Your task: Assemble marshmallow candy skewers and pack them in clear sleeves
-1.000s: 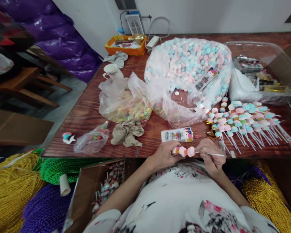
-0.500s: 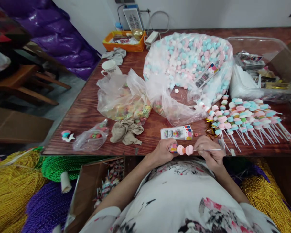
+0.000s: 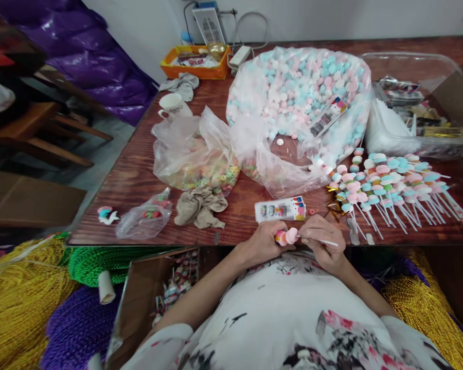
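My left hand point(image 3: 265, 240) is closed around the candy end of a skewer of pink, marshmallow-like candies point(image 3: 290, 236); the rest of the candies are hidden in its fingers. My right hand point(image 3: 324, 240) pinches the skewer's white stick point(image 3: 327, 242), whose end pokes out to the right. Both hands are over the table's front edge, against the floral shirt. Just beyond them lies a printed clear packet point(image 3: 280, 209), with a small red ring point(image 3: 312, 211) beside it. To the right is a pile of finished-looking candy skewers point(image 3: 393, 180) on white sticks.
Behind stand a big clear bag of pastel candies point(image 3: 293, 77), a smaller candy bag point(image 3: 195, 154) and a clear plastic tub point(image 3: 393, 149). A crumpled cloth point(image 3: 200, 208), a mug point(image 3: 173, 105) and an orange tray point(image 3: 212, 72) are on the left. Bundles of coloured cord point(image 3: 19, 298) lie below.
The candies have slid left, deeper into my left hand, so fewer show. My right hand has moved left along with the stick. The coloured wrapper edge at my left fingers is now mostly hidden.
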`<action>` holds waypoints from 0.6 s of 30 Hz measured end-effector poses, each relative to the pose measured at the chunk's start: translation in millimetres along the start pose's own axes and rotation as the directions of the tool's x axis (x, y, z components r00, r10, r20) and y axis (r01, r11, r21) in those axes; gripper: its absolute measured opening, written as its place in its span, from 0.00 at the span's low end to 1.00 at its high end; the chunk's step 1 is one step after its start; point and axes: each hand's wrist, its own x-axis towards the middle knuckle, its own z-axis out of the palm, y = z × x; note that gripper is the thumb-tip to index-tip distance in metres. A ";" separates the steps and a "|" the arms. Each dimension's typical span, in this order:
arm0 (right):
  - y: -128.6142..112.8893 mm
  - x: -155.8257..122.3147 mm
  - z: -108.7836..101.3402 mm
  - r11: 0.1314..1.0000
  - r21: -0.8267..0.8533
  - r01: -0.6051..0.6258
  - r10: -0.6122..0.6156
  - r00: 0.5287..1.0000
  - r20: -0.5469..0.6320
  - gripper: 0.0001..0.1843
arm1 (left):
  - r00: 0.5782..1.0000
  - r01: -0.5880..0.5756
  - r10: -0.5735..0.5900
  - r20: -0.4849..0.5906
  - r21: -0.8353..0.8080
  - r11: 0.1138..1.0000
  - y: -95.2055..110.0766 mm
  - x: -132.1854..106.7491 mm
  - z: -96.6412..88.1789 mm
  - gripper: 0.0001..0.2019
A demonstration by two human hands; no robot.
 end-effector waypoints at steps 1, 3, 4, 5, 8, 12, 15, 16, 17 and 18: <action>1.7 0.0 0.5 1.000 -0.012 -0.011 0.011 1.000 -0.004 0.15 | 1.000 0.005 -0.005 0.009 0.007 1.000 1.0 0.4 -0.7 0.11; 5.1 1.1 -0.6 0.998 -0.031 -0.046 0.045 0.999 -0.021 0.12 | 0.999 0.017 -0.017 0.038 0.010 1.000 4.1 0.9 -3.7 0.11; 6.4 2.4 -2.3 0.997 -0.040 -0.063 0.062 0.998 -0.032 0.10 | 0.998 0.021 -0.021 0.061 0.001 1.000 6.3 1.0 -5.8 0.11; 7.2 4.2 -4.4 0.996 -0.053 -0.074 0.073 0.997 -0.037 0.09 | 0.996 0.025 -0.023 0.091 -0.015 1.000 8.8 1.1 -8.0 0.11; 5.9 12.8 -11.0 0.992 -0.124 -0.038 0.042 0.999 0.034 0.09 | 0.980 0.029 -0.008 0.201 -0.104 0.994 17.3 2.4 -13.4 0.14; 0.9 23.5 -11.9 0.986 -0.155 0.064 -0.041 0.988 0.151 0.09 | 0.949 0.066 0.017 0.314 -0.253 0.965 21.8 7.5 -13.1 0.16; 1.3 23.7 -7.8 0.994 -0.104 0.041 -0.025 0.988 0.150 0.07 | 0.938 0.131 -0.014 0.348 -0.315 0.940 17.8 11.1 -10.4 0.17; 2.3 22.0 -6.3 0.997 -0.080 0.008 0.004 0.989 0.150 0.07 | 0.937 0.155 -0.038 0.348 -0.314 0.937 16.2 11.8 -9.9 0.18; 3.5 19.6 -5.0 0.998 -0.051 -0.036 0.043 0.988 0.150 0.06 | 0.937 0.173 -0.064 0.342 -0.300 0.938 14.9 12.1 -10.0 0.19; 4.8 16.7 -3.8 0.996 -0.020 -0.090 0.092 0.985 0.148 0.06 | 0.940 0.181 -0.084 0.331 -0.275 0.944 14.0 12.1 -10.5 0.20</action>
